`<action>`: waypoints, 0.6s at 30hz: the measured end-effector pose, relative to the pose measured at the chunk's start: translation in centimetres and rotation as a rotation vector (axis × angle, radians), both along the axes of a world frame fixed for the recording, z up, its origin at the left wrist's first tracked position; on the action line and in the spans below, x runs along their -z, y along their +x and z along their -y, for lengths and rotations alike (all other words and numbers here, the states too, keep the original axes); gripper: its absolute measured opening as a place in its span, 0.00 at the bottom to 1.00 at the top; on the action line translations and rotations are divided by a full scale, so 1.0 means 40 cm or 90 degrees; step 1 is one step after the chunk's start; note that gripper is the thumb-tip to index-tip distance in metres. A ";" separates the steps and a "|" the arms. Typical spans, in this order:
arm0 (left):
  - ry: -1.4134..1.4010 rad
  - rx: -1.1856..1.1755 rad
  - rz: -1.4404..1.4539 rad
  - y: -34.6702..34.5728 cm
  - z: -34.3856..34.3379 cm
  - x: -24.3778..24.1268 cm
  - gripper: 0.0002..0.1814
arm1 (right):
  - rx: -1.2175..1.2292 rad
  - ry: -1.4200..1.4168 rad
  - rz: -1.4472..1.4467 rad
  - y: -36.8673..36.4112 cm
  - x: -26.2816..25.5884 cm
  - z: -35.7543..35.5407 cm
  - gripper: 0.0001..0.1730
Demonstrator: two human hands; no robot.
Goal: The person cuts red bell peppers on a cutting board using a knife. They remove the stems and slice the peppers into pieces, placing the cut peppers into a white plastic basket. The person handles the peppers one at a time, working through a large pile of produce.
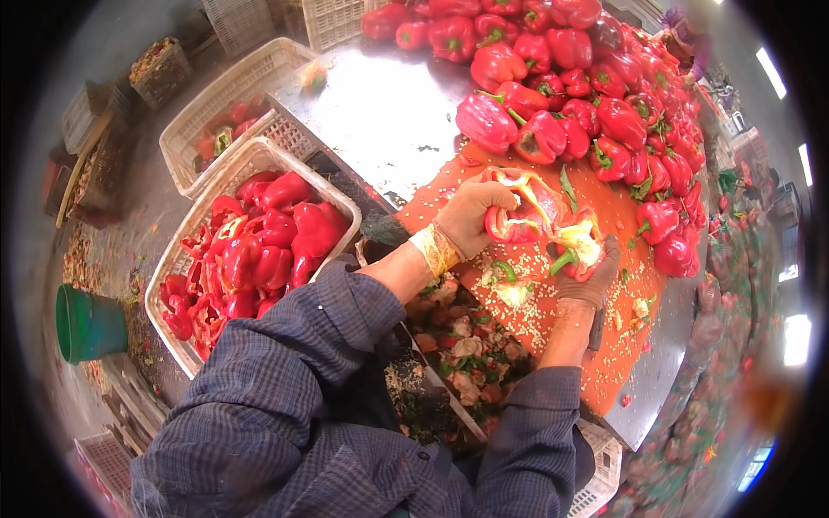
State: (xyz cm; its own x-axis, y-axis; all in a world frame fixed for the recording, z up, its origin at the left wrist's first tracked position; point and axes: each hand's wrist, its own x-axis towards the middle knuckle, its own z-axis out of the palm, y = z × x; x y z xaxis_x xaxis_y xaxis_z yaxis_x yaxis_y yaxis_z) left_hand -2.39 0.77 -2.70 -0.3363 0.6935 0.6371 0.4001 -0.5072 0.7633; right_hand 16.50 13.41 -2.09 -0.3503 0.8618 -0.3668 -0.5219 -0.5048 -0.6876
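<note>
My left hand [476, 210], in a tan glove with a yellow wrap at the wrist, grips an opened red bell pepper [524, 213], its pale ribs and hollow inside facing up. Beside it my right hand [592, 278], gloved as well, holds a pepper's core piece [579, 243] with the green stem attached. Whether the two pieces are still joined cannot be told. A dark flat object, perhaps a knife handle [596, 329], shows by my right wrist. Both hands are above an orange cutting board [622, 362] strewn with pale seeds. A cut-off core [513, 291] lies on it.
Whole red peppers [550, 136] are heaped on the metal table [369, 110] beyond the board. Left of me stands a white plastic crate [350, 213] of cut peppers, with another crate [178, 142] behind. Scraps [466, 349] lie below the board's near edge. A green bucket [97, 324] stands far left.
</note>
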 end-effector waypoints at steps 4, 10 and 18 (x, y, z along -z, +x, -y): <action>-0.086 0.182 0.465 0.005 0.031 -0.068 0.11 | -0.062 0.045 -0.045 0.009 -0.013 -0.011 0.27; -0.034 0.308 0.686 -0.039 0.020 -0.071 0.21 | -0.080 0.149 -0.025 0.015 -0.002 -0.032 0.23; -0.006 0.211 0.341 -0.091 0.041 -0.050 0.27 | 0.095 0.778 0.810 0.005 -0.035 0.004 0.18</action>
State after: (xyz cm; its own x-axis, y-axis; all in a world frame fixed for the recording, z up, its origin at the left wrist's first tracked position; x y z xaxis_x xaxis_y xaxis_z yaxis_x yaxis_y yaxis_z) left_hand -6.02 -0.87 -0.71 -0.3737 0.8203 0.4329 -0.2168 -0.5310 0.8191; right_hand 16.68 13.24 -0.68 -0.2873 0.8213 0.4930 0.5965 0.5560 -0.5787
